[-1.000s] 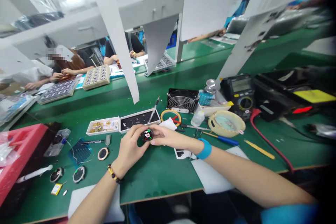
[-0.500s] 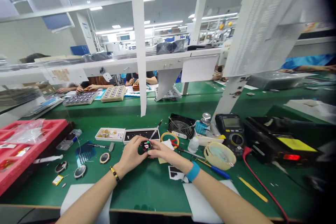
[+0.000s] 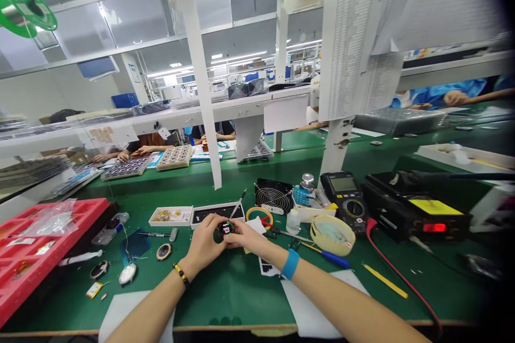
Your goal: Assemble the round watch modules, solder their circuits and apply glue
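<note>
A round black watch module [image 3: 226, 229] with a lit screen is between my two hands, above the green bench. My left hand [image 3: 204, 244] wraps its fingers round the left side; a beaded bracelet is on that wrist. My right hand [image 3: 245, 237] grips the right side, with a blue band [image 3: 290, 264] on its wrist. Just behind the hands are a white tray with a black inside [image 3: 209, 214] and a pen-like tool [image 3: 238, 203] leaning on it. To the left lie a round watch part [image 3: 163, 251] and a silver round case [image 3: 127, 274].
A red tray [image 3: 90, 214] stands at the left. At the right are a fan [image 3: 274, 196], a round yellowish dish [image 3: 333, 234], a multimeter [image 3: 346, 201] and a black unit with a red display [image 3: 418, 220]. Other people's hands [image 3: 148, 149] show across the bench.
The camera view has shifted, showing more of the upper shelf and a green spool at the top left. Both hands still hold the watch module, whose screen image looks slightly different.
</note>
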Available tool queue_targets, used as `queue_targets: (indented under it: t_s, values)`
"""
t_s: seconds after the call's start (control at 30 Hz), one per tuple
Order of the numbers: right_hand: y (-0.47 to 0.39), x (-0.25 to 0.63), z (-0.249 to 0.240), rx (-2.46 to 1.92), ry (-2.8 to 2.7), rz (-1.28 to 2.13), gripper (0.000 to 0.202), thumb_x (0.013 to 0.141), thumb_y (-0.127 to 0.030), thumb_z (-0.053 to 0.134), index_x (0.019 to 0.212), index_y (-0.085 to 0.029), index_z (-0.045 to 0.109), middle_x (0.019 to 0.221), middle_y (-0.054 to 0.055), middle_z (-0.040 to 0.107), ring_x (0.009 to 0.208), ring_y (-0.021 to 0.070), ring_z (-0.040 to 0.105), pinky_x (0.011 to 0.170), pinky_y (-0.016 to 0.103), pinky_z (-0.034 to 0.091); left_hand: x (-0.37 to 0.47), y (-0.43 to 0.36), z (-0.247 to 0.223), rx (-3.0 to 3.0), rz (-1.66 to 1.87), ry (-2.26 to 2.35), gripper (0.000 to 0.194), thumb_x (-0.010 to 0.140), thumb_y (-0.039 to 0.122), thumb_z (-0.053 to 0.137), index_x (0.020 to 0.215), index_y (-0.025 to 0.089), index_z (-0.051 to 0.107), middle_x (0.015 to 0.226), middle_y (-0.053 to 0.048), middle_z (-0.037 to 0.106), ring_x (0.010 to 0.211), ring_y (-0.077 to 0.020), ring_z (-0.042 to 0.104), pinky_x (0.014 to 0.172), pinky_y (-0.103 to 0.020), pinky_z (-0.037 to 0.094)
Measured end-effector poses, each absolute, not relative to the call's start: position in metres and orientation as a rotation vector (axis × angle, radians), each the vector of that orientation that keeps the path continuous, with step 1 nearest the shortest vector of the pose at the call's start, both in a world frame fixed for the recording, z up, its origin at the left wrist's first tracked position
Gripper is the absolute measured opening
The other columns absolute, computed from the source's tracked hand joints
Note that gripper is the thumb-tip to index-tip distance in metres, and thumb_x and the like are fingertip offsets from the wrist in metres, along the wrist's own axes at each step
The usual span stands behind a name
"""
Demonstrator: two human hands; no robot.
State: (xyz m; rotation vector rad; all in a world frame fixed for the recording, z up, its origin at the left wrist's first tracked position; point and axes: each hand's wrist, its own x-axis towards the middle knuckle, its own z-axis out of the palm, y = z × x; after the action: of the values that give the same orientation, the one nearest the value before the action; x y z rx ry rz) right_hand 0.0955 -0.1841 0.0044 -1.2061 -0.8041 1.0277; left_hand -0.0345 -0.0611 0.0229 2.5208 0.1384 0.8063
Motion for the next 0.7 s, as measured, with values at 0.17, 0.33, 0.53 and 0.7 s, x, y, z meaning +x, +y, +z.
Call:
queue_targets:
  t_s: [0.17,0.33,0.53,0.7]
  values:
    - [-0.179,0.092,-0.005,-1.233,-0.816,0.938,0.054,0.07,-0.04,0.085,0.114,-0.022,0.06,0.101,0.005,0.065,0.103,0.0288,0.066,0.091,0.046,0.059,-0.034,-0.062,0.023,2.517,0.805,0.131,0.053,0.07,0.002,0.064,0.118,0.024,0.063,0.115,-0.006,0.067,0.103,-0.0217,0.067,0.092,-0.035,0.057]
    - [-0.179,0.09,-0.008,-1.242,-0.824,0.929,0.052,0.072,-0.039,0.083,0.116,-0.022,0.059,0.105,0.006,0.065,0.104,0.0291,0.065,0.087,0.044,0.06,-0.034,-0.061,0.024,2.512,0.787,0.134,0.052,0.07,0.003,0.064,0.117,0.025,0.064,0.115,-0.005,0.066,0.102,-0.0215,0.066,0.09,-0.034,0.057]
    - [-0.181,0.088,-0.005,-1.236,-0.811,0.942,0.049,0.075,-0.037,0.08,0.116,-0.022,0.057,0.107,0.006,0.065,0.104,0.0273,0.065,0.086,0.041,0.06,-0.034,-0.06,0.024,2.513,0.758,0.131,0.051,0.073,0.004,0.064,0.119,0.025,0.063,0.115,-0.005,0.065,0.103,-0.0213,0.064,0.091,-0.035,0.055]
    - [-0.182,0.087,-0.001,-1.236,-0.821,0.956,0.049,0.075,-0.037,0.078,0.116,-0.022,0.056,0.107,0.006,0.064,0.104,0.0263,0.065,0.085,0.04,0.06,-0.033,-0.058,0.024,2.51,0.758,0.117,0.052,0.071,0.003,0.065,0.118,0.025,0.063,0.115,-0.004,0.066,0.102,-0.0204,0.065,0.09,-0.033,0.055]
